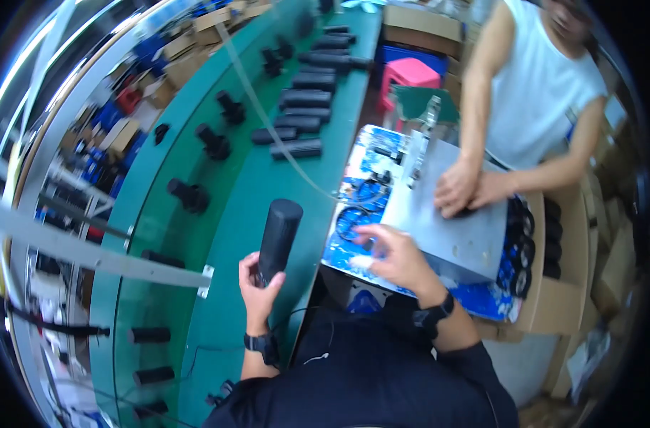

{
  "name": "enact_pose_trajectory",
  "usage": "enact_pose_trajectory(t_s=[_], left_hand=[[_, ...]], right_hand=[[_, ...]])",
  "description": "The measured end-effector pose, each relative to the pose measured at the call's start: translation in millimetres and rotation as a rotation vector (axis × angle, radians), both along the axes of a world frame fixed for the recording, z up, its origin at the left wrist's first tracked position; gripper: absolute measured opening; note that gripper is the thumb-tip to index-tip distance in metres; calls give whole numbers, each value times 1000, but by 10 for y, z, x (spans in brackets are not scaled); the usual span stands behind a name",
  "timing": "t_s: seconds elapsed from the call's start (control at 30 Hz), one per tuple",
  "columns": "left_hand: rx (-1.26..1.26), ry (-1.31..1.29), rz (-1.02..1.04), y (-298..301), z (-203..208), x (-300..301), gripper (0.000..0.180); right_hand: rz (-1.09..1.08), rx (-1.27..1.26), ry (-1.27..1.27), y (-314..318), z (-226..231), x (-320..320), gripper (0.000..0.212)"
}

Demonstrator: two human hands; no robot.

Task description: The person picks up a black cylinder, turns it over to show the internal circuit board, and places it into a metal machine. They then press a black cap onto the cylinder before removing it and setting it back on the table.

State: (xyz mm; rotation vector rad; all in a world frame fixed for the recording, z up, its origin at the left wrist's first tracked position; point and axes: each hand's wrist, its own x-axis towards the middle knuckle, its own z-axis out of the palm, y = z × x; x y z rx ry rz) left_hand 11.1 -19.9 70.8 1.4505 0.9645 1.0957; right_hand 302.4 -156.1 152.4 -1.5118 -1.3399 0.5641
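My left hand is closed around the lower end of a black ribbed cylinder, held nearly upright above the green bench. My right hand hovers at the near left edge of a blue-and-white worktop, beside a grey metal box. Its thumb and fingers are apart and slightly smeared, with nothing visible between them; a white wrap covers one fingertip. Several similar black cylinders lie in a row farther up the bench.
A green conveyor belt along the left carries upright black parts. Opposite, a person's hands press on the grey box, next to a toggle clamp. Black round parts and an open carton stand at right. A thin hose crosses the bench.
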Motion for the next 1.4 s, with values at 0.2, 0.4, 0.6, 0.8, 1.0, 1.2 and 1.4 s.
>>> enact_pose_trajectory(t_s=[0.2, 0.4, 0.6, 0.8, 1.0, 1.2, 1.4], left_hand=[[589, 98, -336, -273, 277, 720, 56], [-103, -136, -333, -39, -610, 688, 33], [-184, -255, -294, 141, -1103, 561, 22], [-290, -432, -284, 178, -1095, 546, 19], [-235, -393, -302, 171, -1152, 596, 17], [-237, -370, -309, 169, -1163, 554, 16], [-213, -347, -282, 146, -1141, 556, 15]], right_hand=[[-26, -38, 437, -42, -180, -222, 63], [-125, 207, -17, -725, -173, 123, 66], [-349, -7, 167, -1204, -140, 321, 63], [-548, 497, 160, -903, 425, 1270, 57], [-741, 180, -96, -729, 59, 1757, 68], [-905, -219, -472, -403, 480, 1536, 83], [-934, -217, -520, -283, 323, 1658, 84]])
